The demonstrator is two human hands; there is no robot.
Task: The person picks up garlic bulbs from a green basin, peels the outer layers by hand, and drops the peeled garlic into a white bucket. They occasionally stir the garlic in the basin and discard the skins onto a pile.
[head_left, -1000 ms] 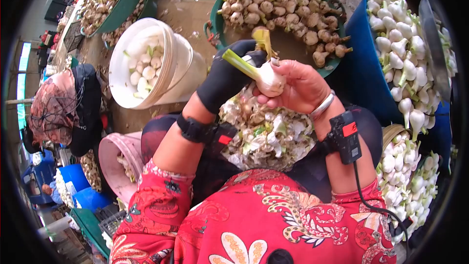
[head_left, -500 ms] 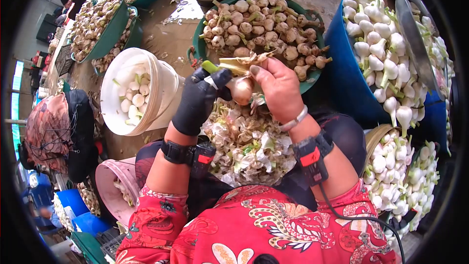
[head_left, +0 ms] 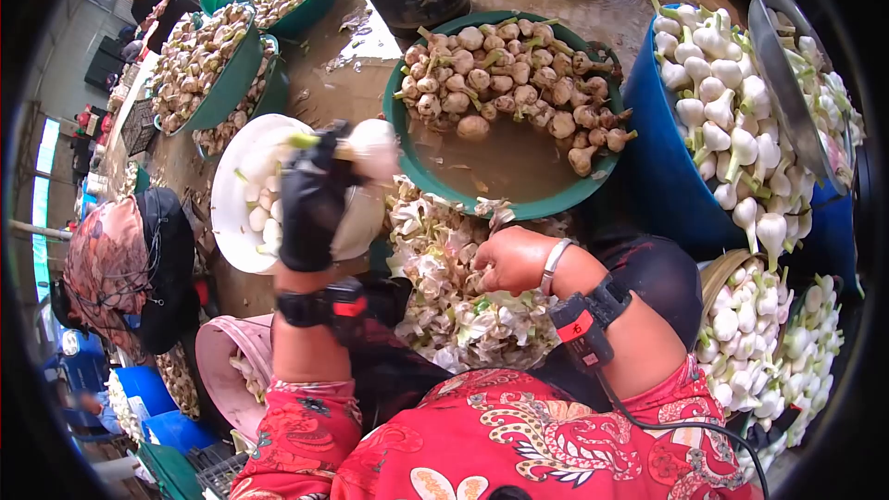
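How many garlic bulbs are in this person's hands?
1 visible: a garlic bulb in the gloved left hand. The right hand shows none, though its palm is hidden.

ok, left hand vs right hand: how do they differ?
The left hand wears a black glove; the right hand is bare, with a pale bracelet. The left hand holds a garlic bulb; the right hand is at the peel pile, grip unclear. Both forearms wear black straps.
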